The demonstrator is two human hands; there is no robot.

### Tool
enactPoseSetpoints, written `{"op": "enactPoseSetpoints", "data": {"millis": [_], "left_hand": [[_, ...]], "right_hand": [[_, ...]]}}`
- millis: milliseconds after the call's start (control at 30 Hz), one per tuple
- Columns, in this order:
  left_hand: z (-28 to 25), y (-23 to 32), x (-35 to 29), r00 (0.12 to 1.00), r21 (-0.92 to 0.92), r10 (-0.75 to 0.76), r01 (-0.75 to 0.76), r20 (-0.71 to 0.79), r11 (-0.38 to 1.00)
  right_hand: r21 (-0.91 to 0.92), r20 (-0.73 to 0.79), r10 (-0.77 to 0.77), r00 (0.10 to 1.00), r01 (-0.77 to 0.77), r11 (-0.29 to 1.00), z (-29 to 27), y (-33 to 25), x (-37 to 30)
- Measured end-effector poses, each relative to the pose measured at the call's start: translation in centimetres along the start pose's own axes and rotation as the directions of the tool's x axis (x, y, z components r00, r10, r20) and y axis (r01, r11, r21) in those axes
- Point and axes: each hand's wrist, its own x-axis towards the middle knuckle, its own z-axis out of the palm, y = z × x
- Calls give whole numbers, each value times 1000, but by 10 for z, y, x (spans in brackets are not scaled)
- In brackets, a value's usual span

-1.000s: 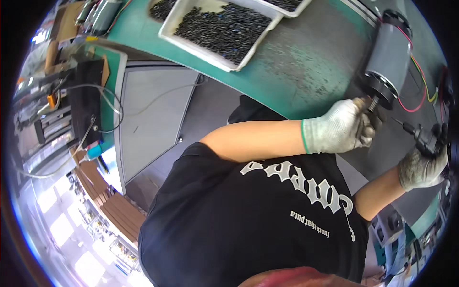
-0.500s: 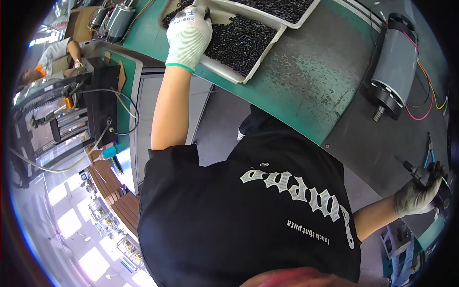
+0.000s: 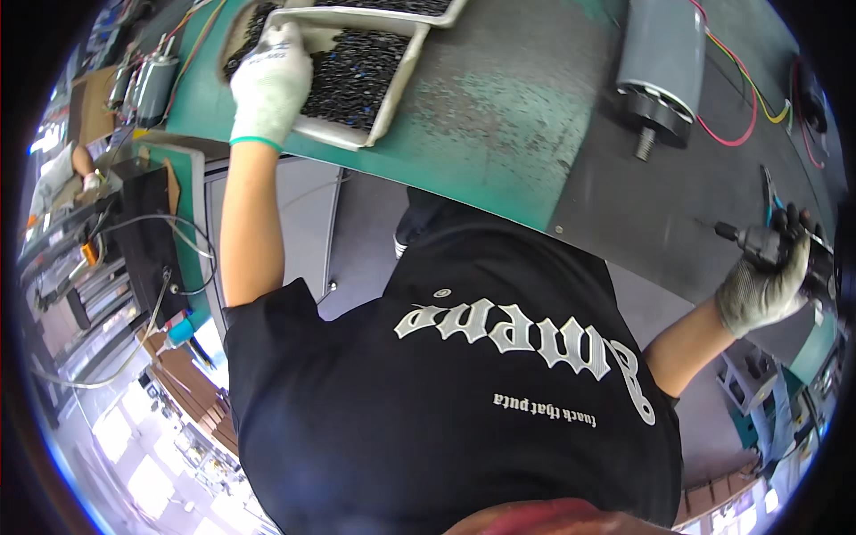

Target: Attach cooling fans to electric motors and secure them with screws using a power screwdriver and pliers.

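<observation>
My left hand [image 3: 272, 87], in a white knit glove with a green cuff, is over the inner rims of two pale trays. Its fingers are drawn together; anything between them is hidden. The nearer tray [image 3: 390, 114] holds many small black screw-like parts [image 3: 355, 78]. More dark parts lie in the tray to its left [image 3: 234, 46]. Far to the right, my right hand [image 3: 761, 290], in a greyish glove with dark fingertips, is wrapped round a dark power screwdriver [image 3: 758, 241]. The tool's thin bit points left over the dark mat.
A grey cylindrical motor [image 3: 662, 53] with a threaded shaft lies on the dark mat [image 3: 624, 192], its coloured wires trailing right. Blue-handled pliers [image 3: 769, 192] are beside the screwdriver. More motors [image 3: 156, 85] stand at far left. Another person's arm [image 3: 83, 162] shows beyond a machine.
The whole view has shifted, so the trays and motor appear farther left. My left hand's fingers have drawn in at the tray rims. My right hand still grips the power screwdriver.
</observation>
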Motion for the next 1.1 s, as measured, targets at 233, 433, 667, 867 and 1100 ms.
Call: {"op": "enactPoseSetpoints", "data": {"millis": [233, 433, 667, 867, 1100], "left_hand": [[-2, -13, 10, 972, -31, 189, -195, -142, 980], [-2, -10, 5, 974, 45, 217, -214, -72, 976], [-29, 0, -7, 952, -524, 0, -169, -307, 835], [-82, 89, -59, 993, -914, -89, 35, 78, -405], [-124, 217, -97, 777, 50, 626, 629, -71, -776]], "right_hand": [[7, 52, -17, 999, 17, 1000, 22, -7, -7], [49, 117, 0, 993, -5, 999, 17, -8, -11], [45, 117, 7, 993, -12, 999, 12, -13, -11], [280, 203, 131, 970, -185, 942, 43, -40, -14], [873, 62, 701, 710, -380, 307, 85, -80, -30]]}}
